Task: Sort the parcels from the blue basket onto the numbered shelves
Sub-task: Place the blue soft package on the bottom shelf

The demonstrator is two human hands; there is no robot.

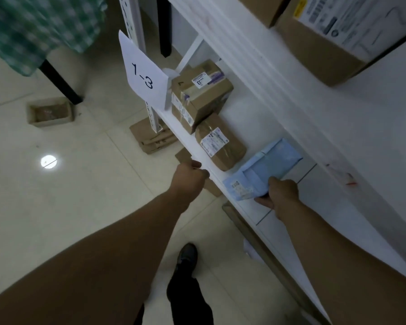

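Observation:
A flat light-blue parcel (265, 167) lies on the white shelf (298, 202), its near end held by my right hand (280, 192), fingers curled round its edge. My left hand (189, 177) grips the shelf's front edge just left of the parcel. A paper sign reading 1-3 (142, 75) hangs at the shelf's left post. Two brown cardboard parcels sit further along the shelf: a small wrapped one (220, 146) beside the blue parcel and a taller box (201, 95) behind it. The blue basket is out of view.
The shelf above carries large cardboard boxes (333, 38). On the tiled floor lie an open shallow carton (49, 112) and flattened cardboard (152, 137) by the shelf post. A green checked cloth (33, 26) hangs over a black-legged table at upper left. My shoe (186, 256) stands below.

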